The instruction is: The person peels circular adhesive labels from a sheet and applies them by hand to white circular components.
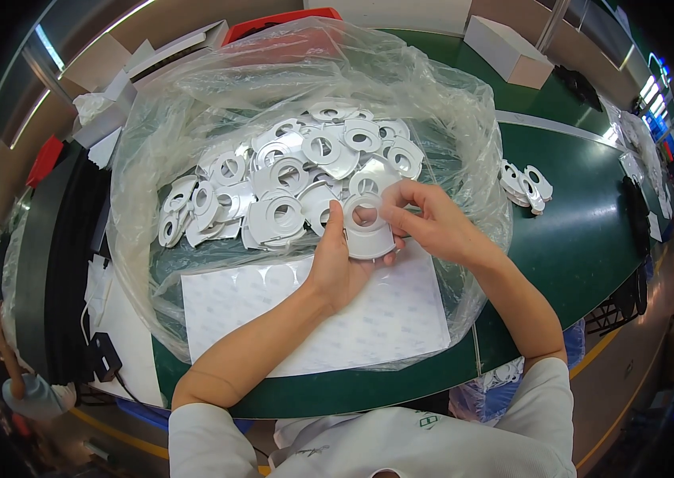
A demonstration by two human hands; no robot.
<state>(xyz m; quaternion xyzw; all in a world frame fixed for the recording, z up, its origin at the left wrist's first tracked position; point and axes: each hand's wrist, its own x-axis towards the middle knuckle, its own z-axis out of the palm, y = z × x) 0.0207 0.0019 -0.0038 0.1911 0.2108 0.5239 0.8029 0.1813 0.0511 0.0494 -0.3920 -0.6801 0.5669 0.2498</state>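
My left hand (341, 267) is closed round a white plastic part (371, 244), a flat plate with a ring-shaped hole. At the ring's upper right edge, my right hand (425, 217) pinches with thumb and forefinger; whether a small piece sits between those fingertips I cannot make out. Just beyond both hands lies a heap of similar white plastic parts (283, 211), spread on a clear plastic bag (464, 119). Under my forearms is a white sheet (233, 307) with faint printing and rows of round outlines, partly covered by my left hand and arm.
A few more white parts (526, 187) lie on the green table (568, 231) at the right. Behind the bag stand a red bin (281, 24) and a white box (507, 52). A black adapter (104, 356) is at the left edge; another person (30, 390) is at the far left.
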